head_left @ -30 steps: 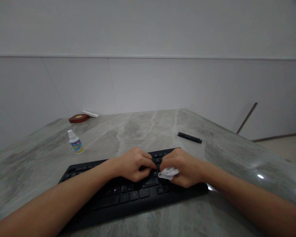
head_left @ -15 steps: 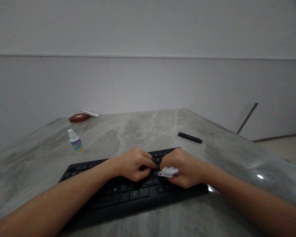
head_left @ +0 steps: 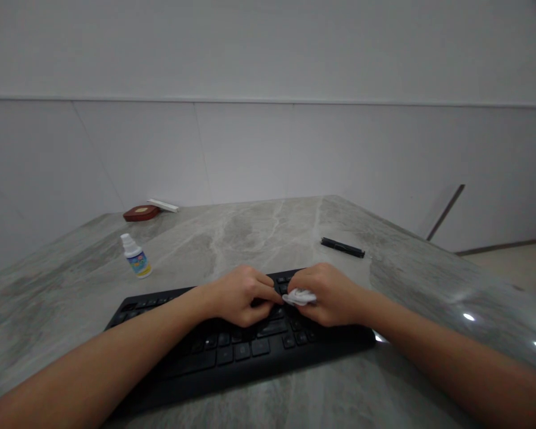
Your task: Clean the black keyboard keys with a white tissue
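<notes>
A black keyboard lies at a slant on the table under both my hands. My left hand rests over its middle with the fingers closed together, the fingertips down at the keys. Whether anything is between those fingers is hidden. My right hand is closed on a crumpled white wipe, close beside the left fingertips. The wipe's near edge is at the keys, and part of it is covered by the fingers.
A small white bottle with a blue and yellow label stands beyond the keyboard on the left. Behind it lie a dark red case and a white flat strip. A black pen-like stick lies on the grey marbled table at right.
My right hand has moved slightly away from me and left with the wipe, nearer to the left fingertips. The left hand has stayed nearly in place.
</notes>
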The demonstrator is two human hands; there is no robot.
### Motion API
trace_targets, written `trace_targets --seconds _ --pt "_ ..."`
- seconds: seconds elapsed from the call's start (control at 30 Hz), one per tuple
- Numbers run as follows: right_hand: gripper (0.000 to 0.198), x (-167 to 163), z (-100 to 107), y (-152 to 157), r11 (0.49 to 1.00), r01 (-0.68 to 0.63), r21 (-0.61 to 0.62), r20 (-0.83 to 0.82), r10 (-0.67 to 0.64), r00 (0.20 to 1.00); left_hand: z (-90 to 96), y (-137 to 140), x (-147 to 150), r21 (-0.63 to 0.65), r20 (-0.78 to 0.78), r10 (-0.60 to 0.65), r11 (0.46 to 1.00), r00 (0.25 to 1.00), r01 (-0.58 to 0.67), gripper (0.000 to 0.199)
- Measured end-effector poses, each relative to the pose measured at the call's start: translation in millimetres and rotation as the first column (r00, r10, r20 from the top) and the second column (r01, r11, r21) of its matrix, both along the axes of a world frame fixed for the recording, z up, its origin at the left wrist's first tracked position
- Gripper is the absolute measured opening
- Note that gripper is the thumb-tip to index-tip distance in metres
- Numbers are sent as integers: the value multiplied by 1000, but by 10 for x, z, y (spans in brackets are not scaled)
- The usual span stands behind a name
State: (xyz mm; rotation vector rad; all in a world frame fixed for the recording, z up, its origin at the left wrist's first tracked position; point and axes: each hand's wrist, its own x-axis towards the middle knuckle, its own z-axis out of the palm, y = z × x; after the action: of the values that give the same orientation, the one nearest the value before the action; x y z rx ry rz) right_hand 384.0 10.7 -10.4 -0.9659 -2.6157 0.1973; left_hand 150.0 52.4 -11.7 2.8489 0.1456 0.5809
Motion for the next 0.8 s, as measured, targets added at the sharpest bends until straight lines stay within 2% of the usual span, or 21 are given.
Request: trace_targets --seconds 0.13,0.37,0.57,0.8 --pt "14 -7 -68 46 991 110 70 -32 -108 994 14 -10 6 -16 20 -17 1000 1000 17 30" --pt "13 -28 -72 38 989 131 65 -43 -128 991 22 -12 -2 -16 20 -14 1000 1000 15 29" --pt "14 -10 -19 11 1000 11 -7 -21 -11 1000 11 -5 -10 -8 4 -5 1000 1000 5 31" --pt "11 4 53 -49 988 -137 -77 -48 133 990 8 -9 -15 -3 -14 8 1000 1000 -8 30"
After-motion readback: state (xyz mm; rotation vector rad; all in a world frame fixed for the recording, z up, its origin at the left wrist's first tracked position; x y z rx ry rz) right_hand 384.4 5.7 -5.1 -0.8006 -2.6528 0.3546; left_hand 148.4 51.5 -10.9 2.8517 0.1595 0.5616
